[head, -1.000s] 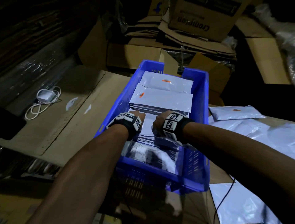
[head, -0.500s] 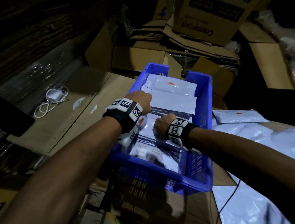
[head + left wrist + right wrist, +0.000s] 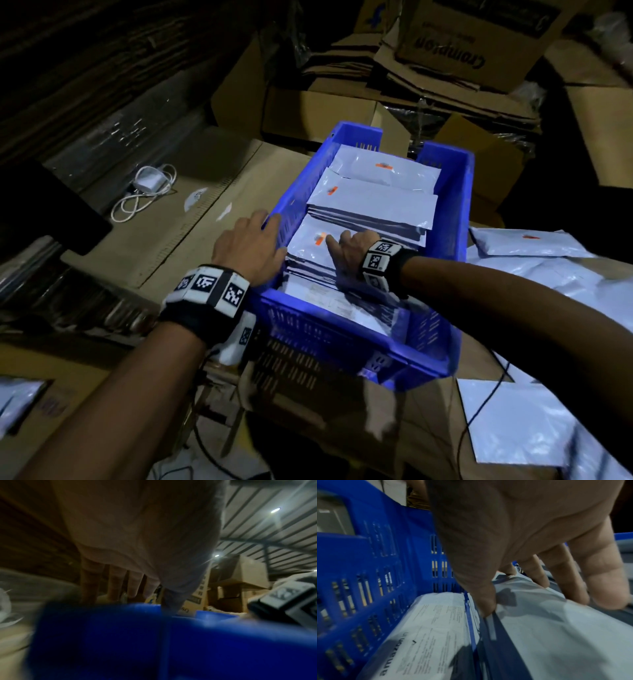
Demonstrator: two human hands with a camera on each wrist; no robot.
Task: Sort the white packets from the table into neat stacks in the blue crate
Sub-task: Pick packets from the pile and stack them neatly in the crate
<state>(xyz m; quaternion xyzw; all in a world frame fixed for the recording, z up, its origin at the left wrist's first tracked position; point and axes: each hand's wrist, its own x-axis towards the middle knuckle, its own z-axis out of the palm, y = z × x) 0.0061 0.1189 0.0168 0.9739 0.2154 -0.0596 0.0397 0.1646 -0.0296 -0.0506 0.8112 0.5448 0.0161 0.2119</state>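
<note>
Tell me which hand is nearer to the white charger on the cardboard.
Left. The left hand is at the blue crate's left wall, toward the white charger. The right hand is inside, on packets.

Packets [image 3: 373,202] stacked in the crate [image 3: 455,219]; more packets [image 3: 527,241] right of it.
</note>
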